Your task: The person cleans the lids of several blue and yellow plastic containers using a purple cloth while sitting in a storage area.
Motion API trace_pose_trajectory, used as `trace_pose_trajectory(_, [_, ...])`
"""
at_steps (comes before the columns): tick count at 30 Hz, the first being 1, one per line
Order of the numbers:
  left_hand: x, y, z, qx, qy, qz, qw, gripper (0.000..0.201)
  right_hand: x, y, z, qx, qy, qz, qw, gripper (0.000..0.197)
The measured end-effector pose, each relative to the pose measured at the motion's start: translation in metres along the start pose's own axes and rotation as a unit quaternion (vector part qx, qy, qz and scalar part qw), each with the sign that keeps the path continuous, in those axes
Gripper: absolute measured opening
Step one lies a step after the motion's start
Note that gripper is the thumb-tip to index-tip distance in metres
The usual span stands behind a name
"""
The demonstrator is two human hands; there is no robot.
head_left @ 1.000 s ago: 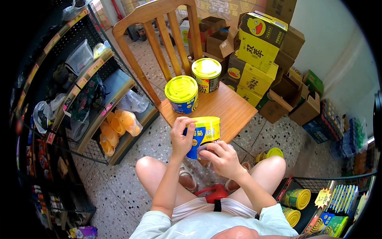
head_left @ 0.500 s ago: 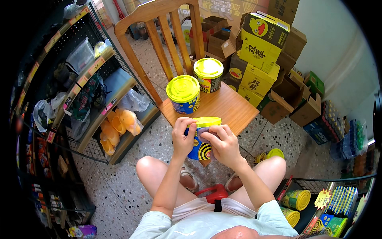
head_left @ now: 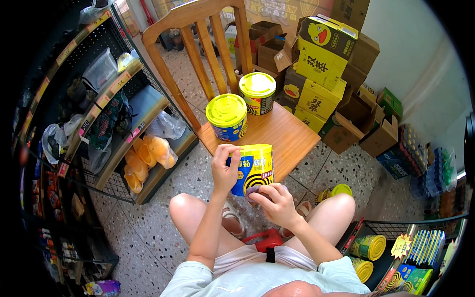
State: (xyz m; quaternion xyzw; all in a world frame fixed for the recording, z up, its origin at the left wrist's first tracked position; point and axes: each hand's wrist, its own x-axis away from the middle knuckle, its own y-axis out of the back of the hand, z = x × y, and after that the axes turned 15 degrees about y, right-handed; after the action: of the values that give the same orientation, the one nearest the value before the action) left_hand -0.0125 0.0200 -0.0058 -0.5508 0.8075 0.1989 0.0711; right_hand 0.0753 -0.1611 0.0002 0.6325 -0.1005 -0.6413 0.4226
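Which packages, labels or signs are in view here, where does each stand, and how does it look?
Round can: held in both hands, yellow and blue, black spiral.
Two yellow-lidded cans: upright on the wooden chair seat.
Yellow cartons: stacked right of the chair, cartoon duck face.
Yellow starburst tag: on the lower-right rack.

Tin (head_left: pixel 253 168) I'm working on: round can, yellow top band, blue body w/ black-and-yellow spiral print + small red patch. Held upright, slightly tilted, in the air just in front of the chair seat's near edge, above my knees. My left hand (head_left: pixel 225 171) wraps its left side, thumb across the front. My right hand (head_left: pixel 277 203) sits at the bottom right, fingers pressed to the lower rim. Base is hidden by fingers.
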Motion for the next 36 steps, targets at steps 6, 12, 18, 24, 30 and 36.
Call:
trace_pose_trajectory(6, [-0.004, 0.006, 0.011, 0.026, 0.013, 0.014, 0.999, 0.020, 0.019, -0.005, -0.012, 0.036, 0.028, -0.025, 0.999, 0.040])
trace_pose_trajectory(12, [0.000, 0.009, 0.033, 0.106, 0.013, 0.027, 0.994, 0.021, 0.027, -0.011, -0.011, 0.035, 0.049, -0.034, 0.998, 0.040])
trace_pose_trajectory(18, [0.000, 0.016, 0.027, 0.156, 0.044, 0.043, 0.986, 0.017, 0.017, -0.012, -0.007, 0.028, 0.045, -0.044, 0.998, 0.038])
trace_pose_trajectory(24, [-0.001, 0.014, -0.006, 0.000, -0.027, 0.017, 0.999, 0.016, 0.005, -0.008, -0.003, 0.010, 0.036, -0.016, 0.999, 0.038])
trace_pose_trajectory(30, [0.000, 0.011, -0.002, -0.017, -0.010, -0.005, 1.000, 0.016, -0.014, 0.002, -0.007, -0.007, 0.030, 0.023, 0.999, 0.035])
trace_pose_trajectory(36, [-0.001, 0.012, -0.002, -0.022, -0.016, -0.006, 1.000, 0.015, -0.037, -0.004, -0.031, -0.007, 0.017, -0.023, 1.000, 0.034])
